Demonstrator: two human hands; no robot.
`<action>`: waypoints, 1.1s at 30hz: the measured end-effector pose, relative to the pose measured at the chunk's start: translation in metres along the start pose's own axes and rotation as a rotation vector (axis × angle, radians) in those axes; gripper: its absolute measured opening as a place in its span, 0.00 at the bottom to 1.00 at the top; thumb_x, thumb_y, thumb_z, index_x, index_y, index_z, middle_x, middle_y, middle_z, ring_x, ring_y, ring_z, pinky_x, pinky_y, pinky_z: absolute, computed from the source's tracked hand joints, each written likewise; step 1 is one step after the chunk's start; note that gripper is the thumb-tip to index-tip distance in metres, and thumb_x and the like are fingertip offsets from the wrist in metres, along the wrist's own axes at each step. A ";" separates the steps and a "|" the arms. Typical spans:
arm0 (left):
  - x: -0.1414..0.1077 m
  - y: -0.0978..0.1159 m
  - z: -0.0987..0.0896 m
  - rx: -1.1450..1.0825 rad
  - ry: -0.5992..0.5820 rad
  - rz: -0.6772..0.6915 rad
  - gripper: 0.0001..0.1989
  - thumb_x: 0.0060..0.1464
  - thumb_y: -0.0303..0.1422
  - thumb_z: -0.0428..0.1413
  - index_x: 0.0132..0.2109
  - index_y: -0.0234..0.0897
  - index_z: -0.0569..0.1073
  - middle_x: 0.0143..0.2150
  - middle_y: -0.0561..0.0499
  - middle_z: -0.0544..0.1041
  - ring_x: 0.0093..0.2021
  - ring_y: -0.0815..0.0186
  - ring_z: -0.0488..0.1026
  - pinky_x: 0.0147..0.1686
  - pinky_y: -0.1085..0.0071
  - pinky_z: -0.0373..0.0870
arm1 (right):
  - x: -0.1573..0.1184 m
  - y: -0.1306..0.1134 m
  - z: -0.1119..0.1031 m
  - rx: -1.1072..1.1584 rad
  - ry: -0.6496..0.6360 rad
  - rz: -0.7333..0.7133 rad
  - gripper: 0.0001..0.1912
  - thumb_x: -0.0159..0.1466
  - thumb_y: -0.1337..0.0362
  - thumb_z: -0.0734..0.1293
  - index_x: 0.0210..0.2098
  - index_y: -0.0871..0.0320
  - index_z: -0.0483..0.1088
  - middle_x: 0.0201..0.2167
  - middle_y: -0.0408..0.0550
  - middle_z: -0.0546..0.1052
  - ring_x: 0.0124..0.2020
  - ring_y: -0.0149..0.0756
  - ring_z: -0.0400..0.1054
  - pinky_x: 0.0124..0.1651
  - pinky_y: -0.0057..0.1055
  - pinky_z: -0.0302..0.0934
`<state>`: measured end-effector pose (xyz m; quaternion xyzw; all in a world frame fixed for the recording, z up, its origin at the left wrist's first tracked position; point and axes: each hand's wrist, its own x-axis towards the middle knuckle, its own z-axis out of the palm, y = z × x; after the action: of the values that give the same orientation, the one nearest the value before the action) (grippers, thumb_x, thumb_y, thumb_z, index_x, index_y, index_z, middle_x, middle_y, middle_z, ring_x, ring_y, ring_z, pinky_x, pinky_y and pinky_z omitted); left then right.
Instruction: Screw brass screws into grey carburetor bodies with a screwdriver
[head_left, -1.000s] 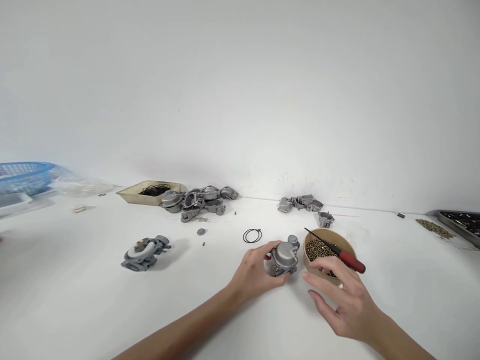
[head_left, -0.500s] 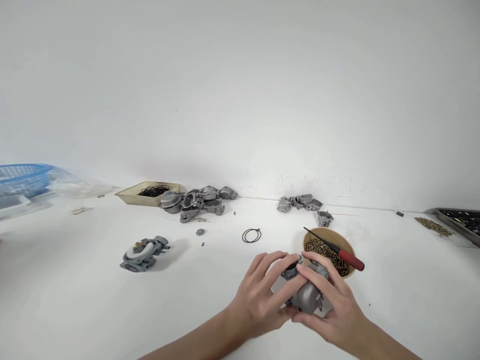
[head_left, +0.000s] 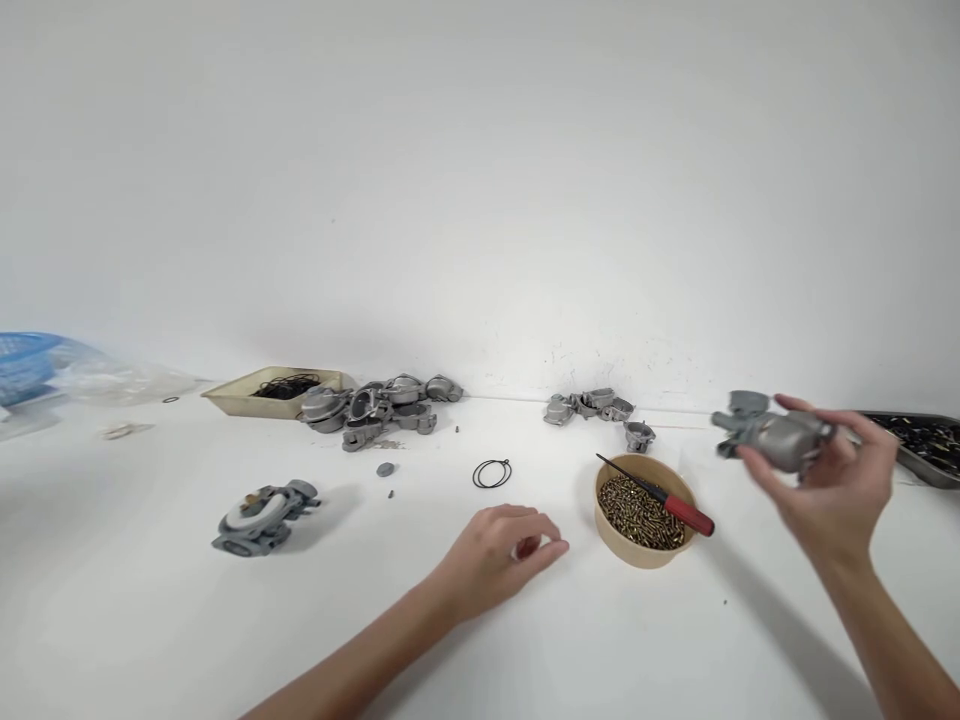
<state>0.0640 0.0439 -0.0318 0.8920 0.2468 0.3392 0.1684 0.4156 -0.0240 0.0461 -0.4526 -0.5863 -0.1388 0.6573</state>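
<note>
The right hand [head_left: 844, 485] is holding a carburetor [head_left: 787, 441] above the table [head_left: 615, 640]; the left hand [head_left: 496, 560] is keeping curled, narrowly parted fingers near the bowl [head_left: 637, 552].

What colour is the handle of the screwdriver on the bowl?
The handle is red, seen best in the head view.

Held carburetor [head_left: 791, 440]: matt grey metal, smooth-domed — screwdriver handle [head_left: 690, 516], glossy red plastic; bowl [head_left: 637, 551], matt and paper-like; screws [head_left: 637, 512], brassy metal.

Checked for markings: can't read any text, label, brand, number or sign anywhere in the head view. Nothing legible.
</note>
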 end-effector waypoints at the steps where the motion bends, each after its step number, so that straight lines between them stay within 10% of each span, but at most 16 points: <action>1: 0.001 -0.007 -0.003 0.003 -0.082 -0.025 0.20 0.74 0.41 0.50 0.33 0.40 0.75 0.23 0.56 0.70 0.23 0.69 0.66 0.28 0.73 0.61 | 0.010 0.017 -0.013 -0.049 0.054 0.080 0.43 0.50 0.60 0.84 0.61 0.53 0.66 0.53 0.61 0.80 0.53 0.61 0.78 0.48 0.56 0.77; 11: 0.000 -0.002 -0.001 -0.028 -0.398 0.013 0.20 0.62 0.30 0.56 0.25 0.37 0.57 0.20 0.60 0.56 0.22 0.71 0.49 0.28 0.72 0.50 | 0.005 0.140 -0.089 -0.666 -0.176 0.699 0.39 0.48 0.43 0.76 0.54 0.58 0.80 0.37 0.54 0.80 0.42 0.58 0.76 0.52 0.59 0.69; 20: -0.002 0.004 0.000 0.013 -0.442 -0.030 0.20 0.58 0.27 0.59 0.23 0.36 0.57 0.18 0.60 0.57 0.21 0.72 0.50 0.26 0.72 0.48 | 0.000 0.149 -0.086 -0.670 -0.300 0.707 0.44 0.51 0.36 0.72 0.59 0.58 0.78 0.27 0.49 0.75 0.33 0.54 0.73 0.41 0.52 0.69; 33: -0.004 0.003 0.004 0.022 -0.479 -0.056 0.19 0.57 0.27 0.61 0.23 0.36 0.61 0.18 0.60 0.58 0.21 0.72 0.49 0.26 0.72 0.48 | 0.005 0.157 -0.092 -0.717 -0.460 0.698 0.47 0.51 0.35 0.68 0.63 0.56 0.74 0.41 0.56 0.82 0.38 0.56 0.77 0.41 0.47 0.69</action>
<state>0.0650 0.0386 -0.0353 0.9416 0.2281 0.1105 0.2218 0.5882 -0.0055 -0.0087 -0.8344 -0.4458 -0.0011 0.3241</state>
